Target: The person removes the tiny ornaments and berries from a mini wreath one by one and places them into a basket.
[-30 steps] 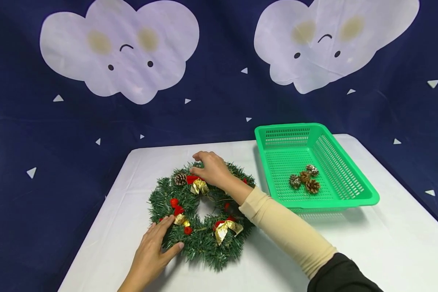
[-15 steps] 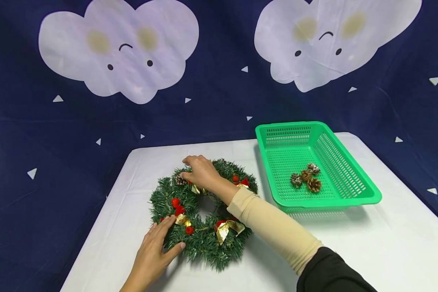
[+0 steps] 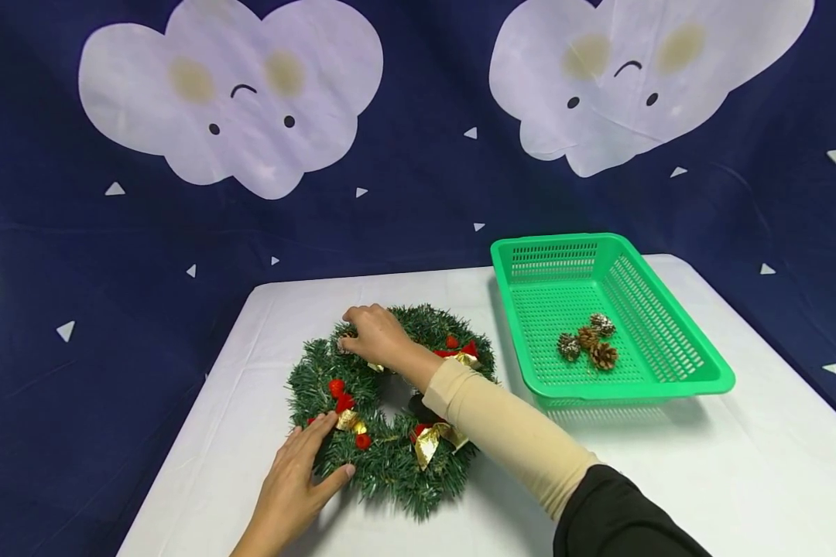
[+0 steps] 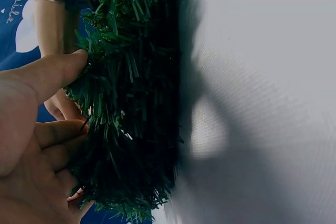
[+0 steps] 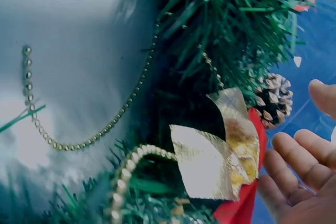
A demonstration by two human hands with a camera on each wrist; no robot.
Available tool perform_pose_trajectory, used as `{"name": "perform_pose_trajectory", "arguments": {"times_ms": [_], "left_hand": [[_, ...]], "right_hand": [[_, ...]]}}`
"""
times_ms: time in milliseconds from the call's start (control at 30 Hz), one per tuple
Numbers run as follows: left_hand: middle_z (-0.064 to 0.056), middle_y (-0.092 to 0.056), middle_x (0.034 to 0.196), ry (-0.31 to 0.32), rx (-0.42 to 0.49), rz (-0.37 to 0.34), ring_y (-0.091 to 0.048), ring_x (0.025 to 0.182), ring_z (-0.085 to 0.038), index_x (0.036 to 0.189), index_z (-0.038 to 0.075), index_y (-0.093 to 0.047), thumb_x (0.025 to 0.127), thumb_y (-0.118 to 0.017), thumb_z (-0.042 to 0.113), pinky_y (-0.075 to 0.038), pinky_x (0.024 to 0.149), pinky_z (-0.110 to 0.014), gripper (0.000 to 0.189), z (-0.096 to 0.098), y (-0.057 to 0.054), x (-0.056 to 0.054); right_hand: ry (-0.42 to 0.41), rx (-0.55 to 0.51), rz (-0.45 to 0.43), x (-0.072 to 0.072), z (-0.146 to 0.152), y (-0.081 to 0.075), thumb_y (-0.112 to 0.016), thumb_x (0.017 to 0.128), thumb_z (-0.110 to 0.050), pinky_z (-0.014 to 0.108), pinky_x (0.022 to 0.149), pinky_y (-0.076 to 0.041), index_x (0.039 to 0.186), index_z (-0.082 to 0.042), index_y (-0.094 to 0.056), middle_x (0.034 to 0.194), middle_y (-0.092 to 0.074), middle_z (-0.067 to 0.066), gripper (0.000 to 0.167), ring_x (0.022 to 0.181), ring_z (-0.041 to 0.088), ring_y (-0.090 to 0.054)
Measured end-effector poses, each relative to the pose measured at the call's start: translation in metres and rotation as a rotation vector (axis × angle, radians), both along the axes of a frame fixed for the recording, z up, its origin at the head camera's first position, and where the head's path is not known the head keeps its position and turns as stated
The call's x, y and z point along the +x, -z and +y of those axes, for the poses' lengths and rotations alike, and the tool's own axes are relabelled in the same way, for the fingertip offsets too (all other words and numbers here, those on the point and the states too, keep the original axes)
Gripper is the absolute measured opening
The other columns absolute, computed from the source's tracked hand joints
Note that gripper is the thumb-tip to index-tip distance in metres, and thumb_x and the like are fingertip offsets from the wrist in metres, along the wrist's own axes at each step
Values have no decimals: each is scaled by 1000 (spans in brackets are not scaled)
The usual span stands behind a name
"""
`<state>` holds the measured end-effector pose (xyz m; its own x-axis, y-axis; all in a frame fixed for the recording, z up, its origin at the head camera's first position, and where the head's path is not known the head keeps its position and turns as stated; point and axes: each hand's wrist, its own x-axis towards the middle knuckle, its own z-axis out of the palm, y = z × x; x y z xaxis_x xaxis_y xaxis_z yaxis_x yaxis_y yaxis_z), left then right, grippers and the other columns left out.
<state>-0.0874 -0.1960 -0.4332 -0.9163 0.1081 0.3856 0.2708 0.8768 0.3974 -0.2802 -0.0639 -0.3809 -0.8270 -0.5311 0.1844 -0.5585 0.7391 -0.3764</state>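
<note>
A green Christmas wreath (image 3: 404,483) lies on the white table. My left hand (image 3: 287,481) rests against its near left side, thumb and fingers spread. In the left wrist view, the thumb and fingers of the left hand (image 4: 31,129) lie along the tinsel needles. My right hand (image 3: 379,336) reaches over the far left part, its fingers loosely bent beside a pine cone (image 5: 274,100) on the wreath. In the right wrist view a gap shows between the right hand (image 5: 304,177) and that cone. A gold bow (image 5: 210,163) with red ribbon sits beside the fingertips.
A green plastic basket (image 3: 676,389) stands at the right of the table, with several pine cones (image 3: 603,356) inside. Gold bead string (image 5: 118,116) hangs across the wreath's middle. A dark blue cloth (image 3: 418,209) with clouds hangs behind the table (image 3: 202,464).
My right hand has moved left along the far side of the wreath, from the gold bow to the pine cone, now partly covering it. The left hand stays in place.
</note>
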Motion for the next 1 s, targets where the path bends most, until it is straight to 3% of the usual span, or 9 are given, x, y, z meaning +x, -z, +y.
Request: {"name": "perform_pose_trajectory", "arguments": {"times_ms": [267,567,767,1000], "left_hand": [[-13,-55,137,-1,12,-50,-51,126,-33,137,8,-49,73,-79,33,-32,107,-51,75,0,-2,1],[-12,-56,136,-2,9,-34,-52,126,-32,137,8,-50,73,-79,34,-32,106,-48,74,0,0,1],[-12,-56,135,3,6,-7,-53,125,-31,136,8,-50,72,-80,32,-29,109,-39,74,0,0,1],[-13,-54,138,-5,15,-72,-50,128,-32,138,9,-48,74,-78,33,-30,108,-50,75,0,-2,1]], "right_hand": [[-9,86,32,0,-5,8,-63,89,-41,32,92,-54,127,-15,-58,120,-66,2,46,112,20,-59],[-40,128,123,-1,-4,16,-65,88,-40,33,95,-52,123,-13,-61,118,-67,2,44,108,21,-61],[-38,164,133,-1,-4,16,-65,88,-38,34,92,-53,120,-15,-62,112,-68,0,40,103,20,-62],[-31,146,134,-1,-3,16,-64,89,-37,33,89,-54,120,-15,-61,110,-68,1,39,104,20,-61]]}}
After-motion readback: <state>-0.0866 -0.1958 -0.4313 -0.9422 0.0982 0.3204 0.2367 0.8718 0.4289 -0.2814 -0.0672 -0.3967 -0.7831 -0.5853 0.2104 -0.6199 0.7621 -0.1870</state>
